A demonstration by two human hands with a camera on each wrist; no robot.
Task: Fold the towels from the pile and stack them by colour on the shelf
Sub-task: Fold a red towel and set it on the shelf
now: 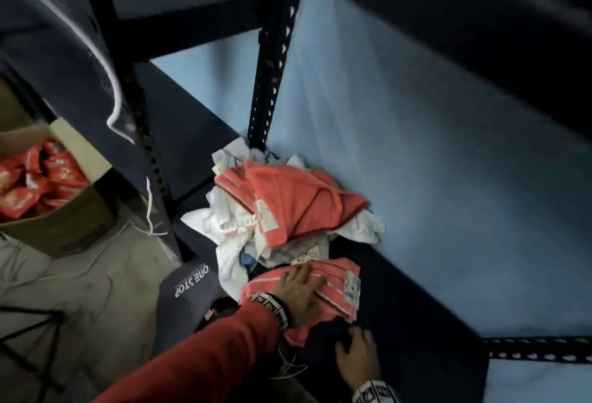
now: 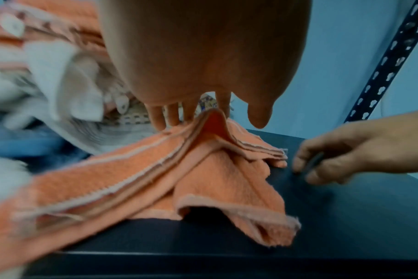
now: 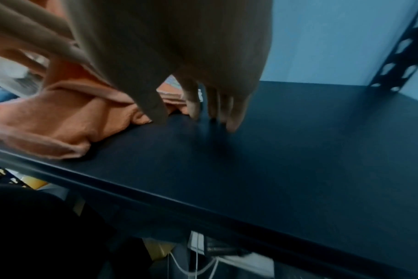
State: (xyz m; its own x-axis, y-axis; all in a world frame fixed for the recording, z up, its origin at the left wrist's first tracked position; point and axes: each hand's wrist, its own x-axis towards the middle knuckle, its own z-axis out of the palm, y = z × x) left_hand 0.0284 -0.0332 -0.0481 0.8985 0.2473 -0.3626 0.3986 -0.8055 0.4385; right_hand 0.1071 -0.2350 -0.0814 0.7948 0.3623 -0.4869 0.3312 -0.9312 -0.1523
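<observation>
So far we judge the job barely begun. Our left hand (image 1: 298, 293) lies flat with straight fingers on a coral striped towel (image 1: 333, 290) that sits on the dark shelf (image 1: 416, 322); the left wrist view shows this towel (image 2: 155, 179) rumpled, with a ridge raised under the fingertips (image 2: 157, 120) and its edges not squared. Our right hand (image 1: 358, 357), at about five o'clock from the towel, rests with fingers loosely spread on the bare shelf (image 3: 274, 151) and holds nothing; its thumb is just beside the cloth edge. At twelve o'clock from the towel the pile (image 1: 288, 207) stands heaped against the pale blue wall (image 1: 448, 146), coral and white towels mixed and unfolded. We see no finished stack of either colour. What remains, as we read it, is squaring this towel, then folding and sorting the whole heap.
</observation>
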